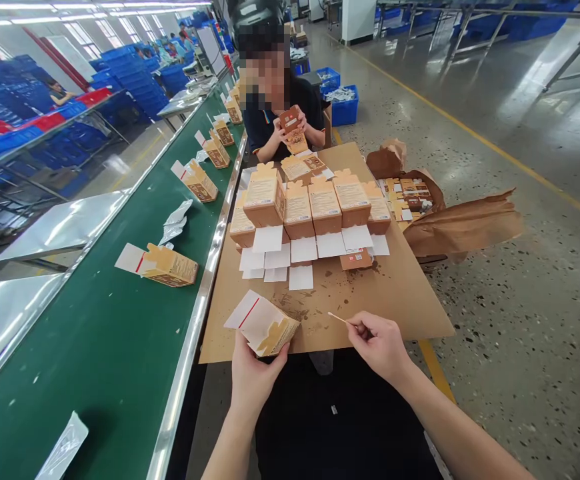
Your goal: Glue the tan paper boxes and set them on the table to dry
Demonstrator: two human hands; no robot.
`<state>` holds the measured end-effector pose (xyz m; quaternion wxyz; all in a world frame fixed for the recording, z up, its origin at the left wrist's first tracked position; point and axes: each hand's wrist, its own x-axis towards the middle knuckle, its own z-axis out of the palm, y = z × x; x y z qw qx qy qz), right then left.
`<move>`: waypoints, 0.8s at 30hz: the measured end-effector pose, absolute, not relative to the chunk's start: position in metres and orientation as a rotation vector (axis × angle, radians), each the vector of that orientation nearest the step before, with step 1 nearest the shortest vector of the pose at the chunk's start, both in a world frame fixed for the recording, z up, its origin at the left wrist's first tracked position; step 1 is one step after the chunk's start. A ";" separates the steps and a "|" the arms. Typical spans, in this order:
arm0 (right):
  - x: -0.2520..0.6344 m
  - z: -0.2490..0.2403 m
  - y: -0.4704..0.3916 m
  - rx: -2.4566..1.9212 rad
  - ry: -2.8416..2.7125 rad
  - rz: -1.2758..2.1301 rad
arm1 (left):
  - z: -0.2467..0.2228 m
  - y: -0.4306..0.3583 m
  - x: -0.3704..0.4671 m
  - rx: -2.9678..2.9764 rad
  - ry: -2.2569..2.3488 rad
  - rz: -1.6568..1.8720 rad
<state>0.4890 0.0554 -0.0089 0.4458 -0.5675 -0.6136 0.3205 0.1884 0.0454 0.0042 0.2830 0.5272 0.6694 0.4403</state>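
In my left hand (257, 373) is a small carton (270, 328), tilted at the near edge of the board, its white flap with a red strip folded out to the left. My fingers wrap round its lower sides. To the right, my right hand (379, 343) pinches a thin cotton swab (337, 317) whose white tip points left toward the carton. Tip and carton are apart. Beyond both hands, several stacked cartons (297, 208) stand on the board with white flaps sticking out toward me.
A green conveyor belt (120, 340) on the left carries several open cartons (173, 265) and silvery pouches (175, 223). Across the brown board (405, 313) a co-worker (290, 100) holds a carton. Torn brown paper (465, 223) around flat cartons lies at the right, with blue crates (345, 113) behind.
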 end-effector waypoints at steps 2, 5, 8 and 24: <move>0.491 -0.008 0.053 -1.421 -1.498 0.795 | 0.005 0.044 0.190 1.461 1.824 1.172; 0.491 -0.006 0.049 -1.430 -1.481 0.795 | 0.002 0.044 0.193 1.517 1.869 1.140; 0.487 -0.002 0.049 -1.411 -1.482 0.823 | -0.007 0.048 0.196 1.560 1.907 1.132; 0.517 -0.005 0.056 -1.433 -1.358 0.797 | 0.020 0.069 -0.023 0.930 2.576 1.401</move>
